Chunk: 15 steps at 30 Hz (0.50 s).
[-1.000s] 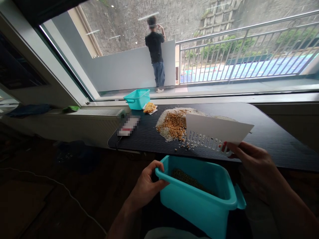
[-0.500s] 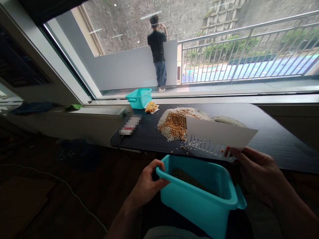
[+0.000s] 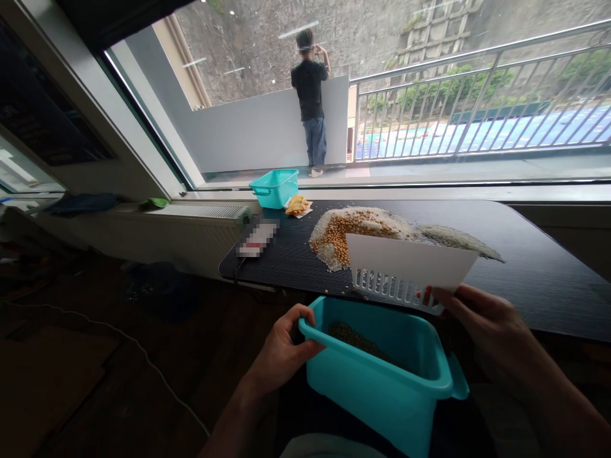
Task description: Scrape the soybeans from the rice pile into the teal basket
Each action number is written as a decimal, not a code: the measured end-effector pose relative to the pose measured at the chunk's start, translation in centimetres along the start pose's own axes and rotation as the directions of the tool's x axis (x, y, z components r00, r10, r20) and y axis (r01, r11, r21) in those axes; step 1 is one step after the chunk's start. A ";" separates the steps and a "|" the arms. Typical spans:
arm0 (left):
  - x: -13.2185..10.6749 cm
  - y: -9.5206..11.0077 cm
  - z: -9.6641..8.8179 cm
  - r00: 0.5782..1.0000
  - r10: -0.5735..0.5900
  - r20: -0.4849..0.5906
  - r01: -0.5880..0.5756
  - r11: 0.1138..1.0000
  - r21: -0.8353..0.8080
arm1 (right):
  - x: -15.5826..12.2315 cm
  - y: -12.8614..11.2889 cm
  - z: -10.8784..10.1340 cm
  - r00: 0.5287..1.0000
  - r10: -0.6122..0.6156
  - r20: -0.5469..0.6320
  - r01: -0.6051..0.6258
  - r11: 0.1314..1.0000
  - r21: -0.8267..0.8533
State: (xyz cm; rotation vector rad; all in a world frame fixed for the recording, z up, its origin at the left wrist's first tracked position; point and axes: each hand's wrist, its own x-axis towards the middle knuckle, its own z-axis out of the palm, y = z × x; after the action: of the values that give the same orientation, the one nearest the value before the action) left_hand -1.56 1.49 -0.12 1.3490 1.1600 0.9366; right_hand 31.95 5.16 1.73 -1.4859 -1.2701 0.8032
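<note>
My left hand [image 3: 291,340] grips the left rim of a teal plastic bin [image 3: 367,397], held below the table's near edge. Dark greenish grains [image 3: 358,340] lie in its bottom. My right hand [image 3: 482,315] pinches the lower right corner of a white slotted plastic sheet [image 3: 410,261], its slots pointing down. The sheet stands between the bin and a pile on the table, covering part of that pile. Yellow-orange kernels [image 3: 337,235] lie mixed with white rice-like grains [image 3: 329,257]. To the right stretches a strip of pale greenish grains [image 3: 453,238].
The black table [image 3: 539,286] runs along a window. At its far left stand a second teal bin [image 3: 277,189] and a crumpled yellow item [image 3: 298,205] on white paper. A blurred flat object [image 3: 258,238] with a cable lies nearer. Outside, a person [image 3: 310,102] stands by a railing.
My right hand has brought the white slotted sheet slightly left and down, toward the bin. The whole view has shifted a little. My left hand keeps its hold on the rim.
</note>
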 end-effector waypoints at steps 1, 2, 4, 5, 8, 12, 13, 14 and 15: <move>0.0 0.0 0.0 1.000 0.004 -0.003 -0.004 1.000 0.004 | -0.2 -0.1 -0.1 1.000 0.014 0.017 -0.015 0.999 0.036; 0.0 0.0 0.0 1.000 0.008 -0.006 -0.008 1.000 0.007 | -0.3 -0.1 -0.2 0.999 0.021 0.033 -0.023 0.998 0.057; 0.1 -0.1 0.0 1.000 0.007 -0.004 -0.007 1.000 0.005 | -0.1 -0.4 -0.1 0.999 0.001 0.040 -0.003 0.999 0.044; 0.1 -0.1 0.0 1.000 0.004 -0.003 -0.004 1.000 0.003 | 0.2 -0.5 0.1 0.998 -0.018 0.055 0.016 0.999 0.031; 0.0 -0.2 -0.4 1.000 -0.008 -0.007 0.008 1.000 0.000 | 1.5 -1.0 1.5 0.987 -0.082 0.141 0.081 0.997 0.013; -0.2 -0.3 -1.5 1.000 -0.001 -0.031 0.000 1.000 -0.001 | 3.1 -1.2 3.9 0.963 -0.164 0.212 0.171 0.985 -0.015; -0.3 -0.4 -1.8 0.999 0.002 -0.041 -0.002 1.000 0.003 | 3.2 -1.1 4.2 0.960 -0.174 0.219 0.184 0.983 -0.025; -0.4 -0.4 -2.1 0.999 0.002 -0.050 -0.002 1.000 0.009 | 3.3 -1.0 4.4 0.957 -0.178 0.230 0.190 0.981 -0.031; -0.4 -0.5 -2.3 0.998 0.000 -0.058 0.001 1.000 0.014 | 3.3 -1.0 4.5 0.954 -0.179 0.241 0.192 0.981 -0.029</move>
State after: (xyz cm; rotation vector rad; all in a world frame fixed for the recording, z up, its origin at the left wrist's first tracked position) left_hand -3.91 1.56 -0.27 1.3401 1.2127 0.9747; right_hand 28.31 9.48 1.67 -1.3151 -1.5958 0.8454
